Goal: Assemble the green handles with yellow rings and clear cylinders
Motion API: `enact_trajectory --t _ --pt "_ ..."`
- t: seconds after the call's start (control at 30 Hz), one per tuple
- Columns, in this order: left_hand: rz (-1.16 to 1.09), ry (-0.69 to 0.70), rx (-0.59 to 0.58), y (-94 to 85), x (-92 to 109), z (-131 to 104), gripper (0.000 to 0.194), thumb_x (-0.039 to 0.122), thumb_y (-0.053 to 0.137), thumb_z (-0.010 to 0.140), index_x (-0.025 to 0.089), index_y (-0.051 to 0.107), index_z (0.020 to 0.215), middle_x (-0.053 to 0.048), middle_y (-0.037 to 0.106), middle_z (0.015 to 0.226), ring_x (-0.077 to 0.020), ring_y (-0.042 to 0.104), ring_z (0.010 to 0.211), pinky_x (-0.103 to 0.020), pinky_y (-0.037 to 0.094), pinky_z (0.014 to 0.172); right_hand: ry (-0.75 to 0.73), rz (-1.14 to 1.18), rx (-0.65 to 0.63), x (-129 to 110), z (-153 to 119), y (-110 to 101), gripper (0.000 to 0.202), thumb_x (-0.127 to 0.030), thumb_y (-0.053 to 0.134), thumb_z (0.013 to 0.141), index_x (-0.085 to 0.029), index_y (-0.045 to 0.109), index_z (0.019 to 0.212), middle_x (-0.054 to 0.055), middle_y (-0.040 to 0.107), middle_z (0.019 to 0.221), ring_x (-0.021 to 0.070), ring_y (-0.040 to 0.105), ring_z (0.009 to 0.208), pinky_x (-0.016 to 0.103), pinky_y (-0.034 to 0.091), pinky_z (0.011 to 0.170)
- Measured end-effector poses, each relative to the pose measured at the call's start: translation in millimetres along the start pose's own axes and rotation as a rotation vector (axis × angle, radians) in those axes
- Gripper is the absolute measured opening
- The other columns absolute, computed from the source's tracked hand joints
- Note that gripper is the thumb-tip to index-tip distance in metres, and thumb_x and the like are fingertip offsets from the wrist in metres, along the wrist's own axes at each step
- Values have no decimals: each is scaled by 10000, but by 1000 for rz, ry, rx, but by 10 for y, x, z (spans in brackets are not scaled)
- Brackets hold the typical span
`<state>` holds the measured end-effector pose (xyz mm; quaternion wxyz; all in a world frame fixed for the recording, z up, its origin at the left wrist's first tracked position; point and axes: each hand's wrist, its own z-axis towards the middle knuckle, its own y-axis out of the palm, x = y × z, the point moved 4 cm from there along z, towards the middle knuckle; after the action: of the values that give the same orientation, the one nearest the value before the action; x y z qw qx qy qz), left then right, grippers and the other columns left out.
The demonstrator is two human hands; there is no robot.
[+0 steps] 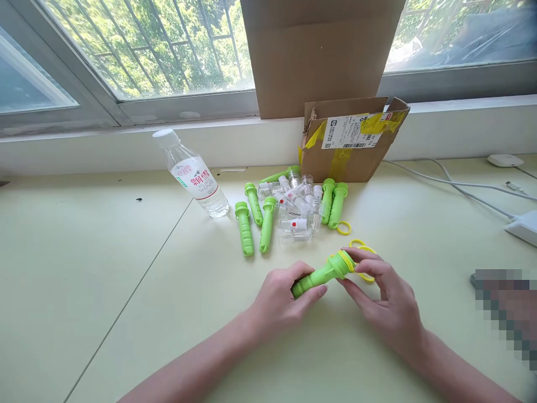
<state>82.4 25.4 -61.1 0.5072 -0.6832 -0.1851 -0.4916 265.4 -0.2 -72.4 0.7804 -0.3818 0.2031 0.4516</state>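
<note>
Left hand (279, 294): your fingers wrap the green handle (316, 277), palm down.
Right hand (384, 296): your fingers pinch the yellow ring (347, 258) at its head.

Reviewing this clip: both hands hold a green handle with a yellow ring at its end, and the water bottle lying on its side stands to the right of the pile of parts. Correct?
Not quite. The head view shows the water bottle left of the pile of parts, not right. The rest holds: left hand and right hand hold the green handle with its yellow ring.

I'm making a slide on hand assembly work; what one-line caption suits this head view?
Left hand grips a green handle while right hand fingers its yellow ring.
</note>
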Motion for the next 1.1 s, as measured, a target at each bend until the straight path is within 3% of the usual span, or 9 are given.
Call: enact_trajectory --t 0.3,0.67,0.8,0.97,1.1 --pt "78 -8 -37 13 20 11 304 377 400 948 159 597 868 4 539 658 -108 441 559 -227 344 544 35 -51 0 20 8 -8 252 -119 681 791 -226 550 977 105 669 1145 247 634 1111 409 580 860" --pt "-90 -54 -92 -34 13 30 336 408 405 949 154 624 943 -11 633 694 -118 501 595 -227 372 572 28 -72 6 -1 19 -11 251 -133 676 792 -227 552 990 102 674 1144 255 646 1093 422 585 871" --pt "-113 -59 -106 -28 -12 26 316 410 431 932 153 613 954 -9 619 679 -118 501 589 -227 367 560 -27 -71 23 -26 12 -24 280 -80 666 783 -226 542 988 95 672 1143 243 649 1089 432 559 925" --pt "-59 -52 -64 10 -40 11 296 385 659 775 181 529 946 62 506 592 -89 408 504 -210 307 489 -88 -19 19 -88 2 -43 311 -19 648 768 -219 544 983 101 668 1151 241 657 1070 442 548 947" --pt "-111 -44 -14 13 -16 -9 195 336 581 839 202 449 888 81 490 574 -71 372 461 -203 281 466 -68 -7 24 -88 9 -45 288 -47 645 780 -229 547 981 95 676 1147 247 660 1067 447 558 927"
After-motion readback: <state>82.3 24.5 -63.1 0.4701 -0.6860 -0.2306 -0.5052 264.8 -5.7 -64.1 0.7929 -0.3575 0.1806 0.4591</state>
